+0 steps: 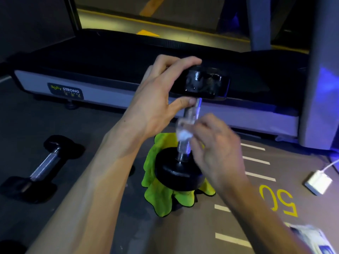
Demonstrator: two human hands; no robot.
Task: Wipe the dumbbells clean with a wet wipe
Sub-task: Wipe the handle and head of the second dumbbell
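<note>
A black dumbbell (pixel 176 173) stands upright on its lower head, which rests on a yellow-green cloth (pixel 161 197). My left hand (pixel 157 99) grips the shiny upper head from the left, thumb under it by the metal handle. My right hand (pixel 214 145) pinches a white wet wipe (pixel 183 133) wrapped against the middle of the chrome handle; the hand is blurred. A second black dumbbell (pixel 43 166) lies flat on the floor at the left.
A treadmill deck (pixel 102 96) with a "Body Strong" label runs across behind the dumbbell. A white charger block (pixel 318 182) with its cable lies on the floor at the right. A wipes packet (pixel 311 239) sits at the bottom right corner. Painted lines and yellow digits mark the floor.
</note>
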